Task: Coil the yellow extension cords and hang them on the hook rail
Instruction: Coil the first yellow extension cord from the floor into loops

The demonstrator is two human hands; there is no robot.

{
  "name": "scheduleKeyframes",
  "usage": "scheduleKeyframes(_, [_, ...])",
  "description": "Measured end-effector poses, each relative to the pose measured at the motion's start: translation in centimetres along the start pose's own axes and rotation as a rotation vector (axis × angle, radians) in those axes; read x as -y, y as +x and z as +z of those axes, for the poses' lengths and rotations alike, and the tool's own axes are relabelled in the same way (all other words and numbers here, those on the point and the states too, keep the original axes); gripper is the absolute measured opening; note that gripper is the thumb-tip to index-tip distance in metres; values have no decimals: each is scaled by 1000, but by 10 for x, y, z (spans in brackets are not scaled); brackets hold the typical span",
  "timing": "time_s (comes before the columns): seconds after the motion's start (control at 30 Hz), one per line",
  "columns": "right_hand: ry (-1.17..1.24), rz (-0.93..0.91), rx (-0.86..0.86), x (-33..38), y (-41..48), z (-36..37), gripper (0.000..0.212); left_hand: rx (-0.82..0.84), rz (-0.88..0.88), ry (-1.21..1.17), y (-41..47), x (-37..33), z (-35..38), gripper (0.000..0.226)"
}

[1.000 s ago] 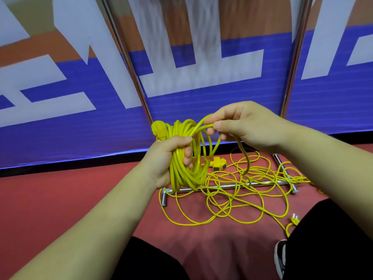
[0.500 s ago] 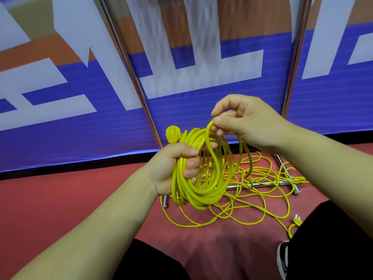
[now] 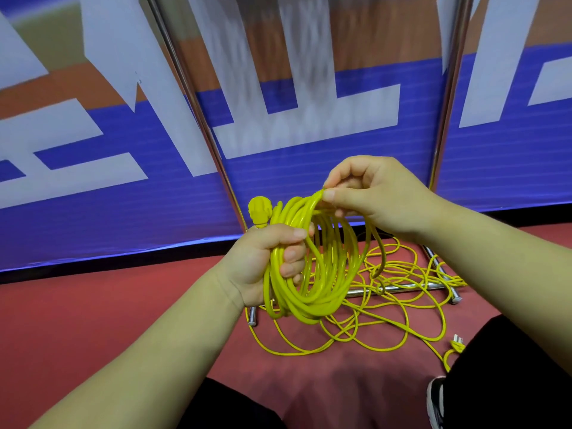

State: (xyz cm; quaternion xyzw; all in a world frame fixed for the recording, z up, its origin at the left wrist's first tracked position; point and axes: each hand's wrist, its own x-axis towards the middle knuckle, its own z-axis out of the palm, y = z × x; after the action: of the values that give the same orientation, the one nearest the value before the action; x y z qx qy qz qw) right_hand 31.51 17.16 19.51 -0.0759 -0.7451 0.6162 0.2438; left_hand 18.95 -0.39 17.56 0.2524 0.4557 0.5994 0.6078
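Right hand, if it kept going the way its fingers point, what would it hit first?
Probably the plug sticking up from the coil in the left hand. The right hand pinches a cord loop and points left toward it, though depth is unclear; it might pass beyond.

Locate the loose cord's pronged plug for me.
Head view, lower right: the pronged plug lies on the red floor beside the black trouser leg, just above the shoe.

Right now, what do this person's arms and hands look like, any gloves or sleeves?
The left hand and right hand are bare: no gloves, rings or watch show. Fingernails are short and plain. The forearms are uncovered too, with no sleeve in view.
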Motion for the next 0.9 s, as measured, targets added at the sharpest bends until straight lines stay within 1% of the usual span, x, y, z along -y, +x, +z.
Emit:
scheduleKeyframes(0.03, [-32,-1,-14,-1,1,-1,9,-28,25,0,-1,-2,2,13])
scheduleKeyframes(0.1, [-28,21,-15,-2,2,-3,17,-60,81,2,-2,-8,4,12])
scheduleKeyframes(0.17, [12,61,45,-3,2,-5,21,-99,154,-4,-4,-13,1,12])
scheduleKeyframes(0.23, [68,105,130,-5,2,-5,22,-131,226,-29,-5,-19,-6,21])
scheduleKeyframes(0.3, [116,141,203,-12,3,-5,21,-144,288,-66,-7,-25,-16,36])
scheduleKeyframes(0.33, [90,163,243,-19,3,-6,20,-142,318,-92,-10,-28,-22,41])
scheduleKeyframes(0.37, [12,191,290,-26,3,-8,20,-133,346,-130,-13,-32,-28,40])
scheduleKeyframes(0.43, [-196,247,371,-44,2,-14,19,-101,400,-226,-21,-40,-41,31])
scheduleKeyframes(0.47, [-236,281,374,-52,2,-17,17,-100,427,-255,-26,-44,-47,28])
scheduleKeyframes(0.5, [-222,316,341,-57,3,-19,14,-123,456,-261,-29,-46,-53,27])
scheduleKeyframes(0.57, [-146,360,257,-64,6,-21,10,-210,493,-253,-34,-48,-65,34])
scheduleKeyframes(0.63, [-120,407,268,-73,8,-22,8,-316,496,-271,-35,-45,-75,37])
scheduleKeyframes(0.7, [-191,450,360,-84,6,-21,7,-410,501,-289,-34,-42,-81,21])
scheduleKeyframes(0.77, [-248,460,426,-94,7,-18,13,-459,514,-292,-34,-43,-84,8])
scheduleKeyframes(0.83, [-292,463,460,-100,10,-14,18,-461,525,-308,-37,-43,-86,6])
scheduleKeyframes(0.9, [-407,464,504,-107,12,-12,20,-466,538,-318,-38,-44,-86,5])
